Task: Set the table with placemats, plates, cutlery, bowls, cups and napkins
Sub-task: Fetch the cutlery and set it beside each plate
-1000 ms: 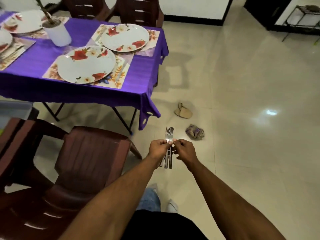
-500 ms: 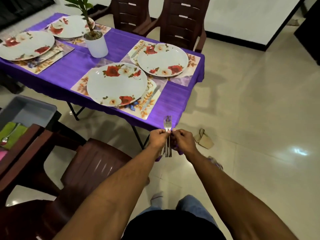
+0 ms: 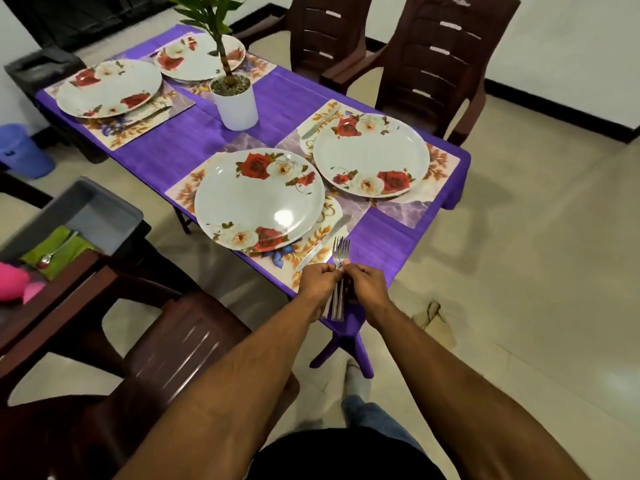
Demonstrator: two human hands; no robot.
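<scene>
Forks (image 3: 341, 271) bunched upright in both hands, tines up, just off the near corner of the purple surface (image 3: 194, 147). Left hand (image 3: 320, 282) and right hand (image 3: 367, 287) both curled around the handles, thumbs meeting at the necks, seemingly fanning the bundle to free one fork. A second ago held out over bare floor with the surface well off to the left; now carried right up to its near corner, the nearest plate (image 3: 258, 197) just beyond the tines. Means the cutlery step for forks about to begin, none laid yet. Four plates already down on placemats; a knife (image 3: 323, 242) lying just right of the nearest plate, another knife (image 3: 317, 124) left of the next plate (image 3: 370, 154). Far two plates (image 3: 107, 88) beyond the potted plant (image 3: 233, 98), their cutlery hard to make out. Grey bin (image 3: 100, 209) left of the nearest plate, green napkin (image 3: 57, 249) and spoon (image 3: 52, 252) inside, so napkins and spoons probably yet to go out. No bowls or cups in view. Likely next: one fork peeled from the bundle and laid beside the nearest plate, opposite its knife.
</scene>
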